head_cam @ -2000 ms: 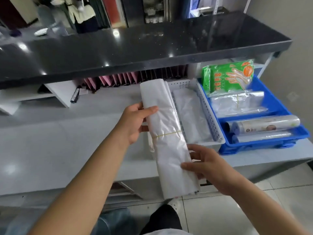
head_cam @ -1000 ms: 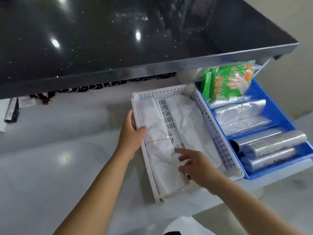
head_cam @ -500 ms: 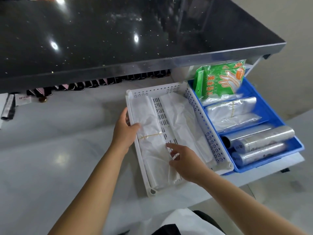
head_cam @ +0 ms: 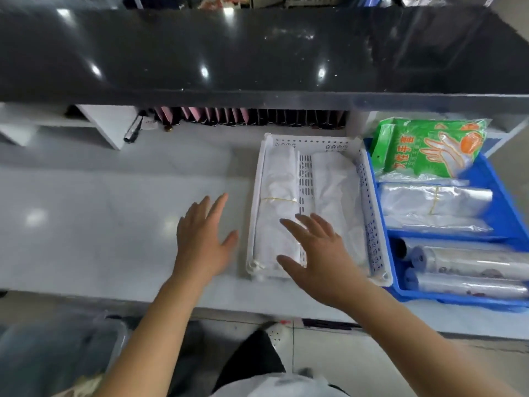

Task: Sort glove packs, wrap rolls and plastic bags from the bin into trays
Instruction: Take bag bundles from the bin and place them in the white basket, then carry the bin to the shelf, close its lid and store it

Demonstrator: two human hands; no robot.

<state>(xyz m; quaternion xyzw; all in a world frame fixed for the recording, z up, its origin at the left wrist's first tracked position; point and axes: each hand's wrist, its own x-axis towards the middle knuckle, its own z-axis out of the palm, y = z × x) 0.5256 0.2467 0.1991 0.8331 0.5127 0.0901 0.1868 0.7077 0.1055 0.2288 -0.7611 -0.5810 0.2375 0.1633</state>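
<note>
- So, nothing's held. Left hand (head_cam: 204, 239) hovers over the surface (head_cam: 100, 224), lower centre of frame, just left of the white tray (head_cam: 312, 143); fingers (head_cam: 214, 210) straight, spread, empty.
- Right hand (head_cam: 320, 253) is over the tray's near end, palm down, fingers splayed, gripping nothing; can't tell if it touches the bags below.
- Two white bag bundles (head_cam: 335, 190) lie in the tray, long axes near-to-far; left one has a rubber band (head_cam: 279, 199).
- Left to sort, in blue bin (head_cam: 446, 300) at right of frame: glove pack (head_cam: 429, 147) at top, clear bag bundle (head_cam: 432, 199) mid, wrap rolls (head_cam: 472, 262) at bottom, long axes left-right.
- Bin lies right of both hands; right hand is nearer, so prob. the one to reach.
</note>
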